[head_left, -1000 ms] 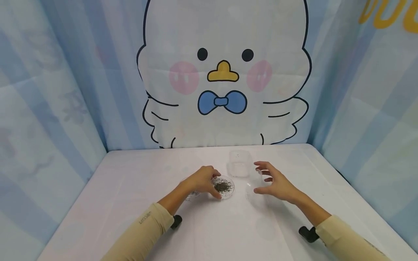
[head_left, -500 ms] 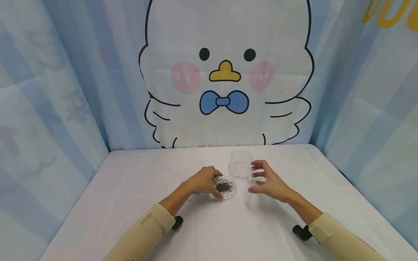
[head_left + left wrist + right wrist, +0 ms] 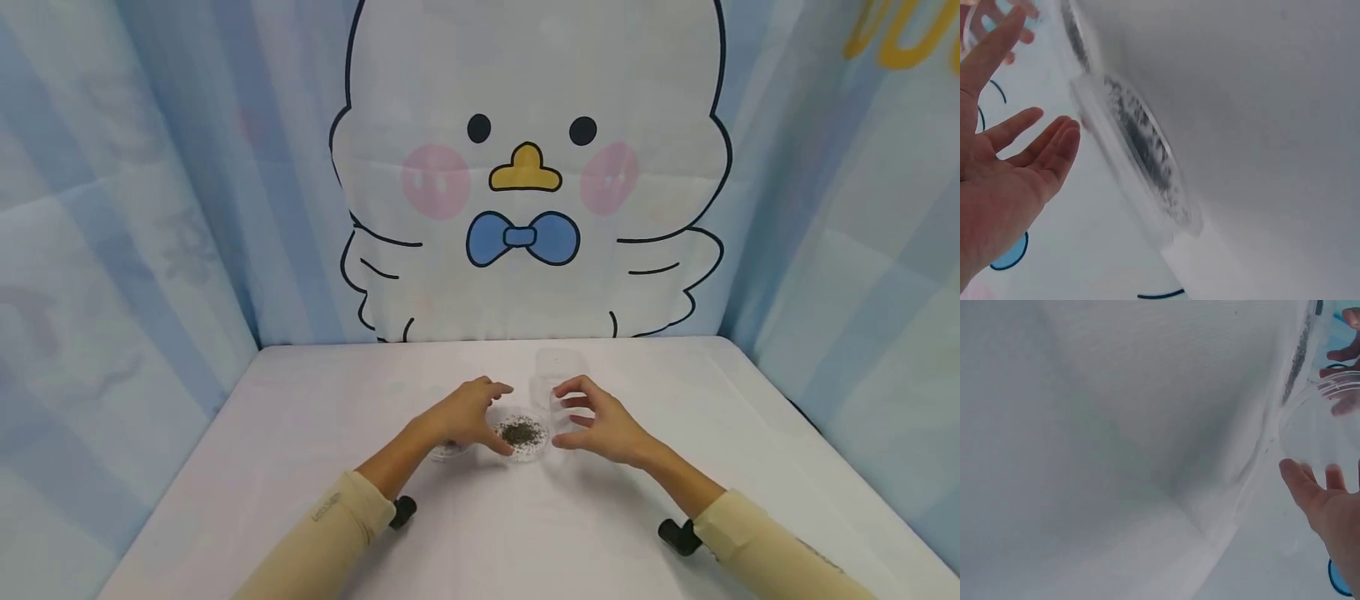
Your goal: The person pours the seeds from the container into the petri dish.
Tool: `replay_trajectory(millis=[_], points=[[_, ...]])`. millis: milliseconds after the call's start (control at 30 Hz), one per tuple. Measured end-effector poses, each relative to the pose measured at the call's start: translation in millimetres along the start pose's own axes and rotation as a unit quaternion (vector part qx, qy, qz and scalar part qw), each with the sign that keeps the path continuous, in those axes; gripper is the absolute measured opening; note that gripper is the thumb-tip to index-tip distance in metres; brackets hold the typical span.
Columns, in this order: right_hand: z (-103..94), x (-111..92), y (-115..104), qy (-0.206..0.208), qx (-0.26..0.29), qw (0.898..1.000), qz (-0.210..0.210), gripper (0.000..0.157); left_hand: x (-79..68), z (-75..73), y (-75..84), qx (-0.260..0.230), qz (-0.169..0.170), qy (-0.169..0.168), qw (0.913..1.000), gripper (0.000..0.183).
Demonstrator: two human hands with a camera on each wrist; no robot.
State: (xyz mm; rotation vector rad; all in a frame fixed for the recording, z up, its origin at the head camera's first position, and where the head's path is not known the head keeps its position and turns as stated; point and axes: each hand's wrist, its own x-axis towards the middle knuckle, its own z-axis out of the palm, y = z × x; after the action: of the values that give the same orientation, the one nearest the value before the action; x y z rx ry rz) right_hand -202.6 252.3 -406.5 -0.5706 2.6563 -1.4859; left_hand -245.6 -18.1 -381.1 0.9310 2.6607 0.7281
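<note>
A clear round petri dish (image 3: 521, 435) holding dark flakes sits on the white table, by the thumb and fingers of my left hand (image 3: 468, 415). In the left wrist view that hand's fingers are spread, just off the dish wall (image 3: 1138, 150). My right hand (image 3: 603, 425) holds a clear round lid (image 3: 1316, 434) by its edge, thumb and fingers on opposite sides. The lid stands on edge rather than flat and is hard to see in the head view, right beside the dish. A second dish (image 3: 448, 452) lies partly hidden under my left wrist.
Behind the dish stands a clear square plastic container (image 3: 561, 364), partly covered by my right hand. A printed curtain (image 3: 296, 208) closes off the back and both sides of the table (image 3: 480, 533).
My right hand has moved left with the lid, closer to the dish. The fingers of my left hand have straightened and lifted slightly off the dish. The view has shifted a little.
</note>
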Motion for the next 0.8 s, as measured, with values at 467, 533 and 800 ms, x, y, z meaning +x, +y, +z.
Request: replay_trajectory(millis=[467,533,800], points=[[24.8,20,-15,-0.055,-0.152,0.985,-0.066,0.047,-35.2,-14.0,-20.0,0.01,0.005,0.045,0.9989,0.078],[25.9,21,-15,-0.061,-0.167,0.982,-0.067,0.046,-39.3,-13.7,-22.5,0.013,0.005,0.053,0.9985,0.076],[28.2,18,-13,-0.073,-0.203,0.972,-0.096,0.037,-52.3,-12.1,-30.9,0.054,-0.029,0.08,0.9949,0.076]])
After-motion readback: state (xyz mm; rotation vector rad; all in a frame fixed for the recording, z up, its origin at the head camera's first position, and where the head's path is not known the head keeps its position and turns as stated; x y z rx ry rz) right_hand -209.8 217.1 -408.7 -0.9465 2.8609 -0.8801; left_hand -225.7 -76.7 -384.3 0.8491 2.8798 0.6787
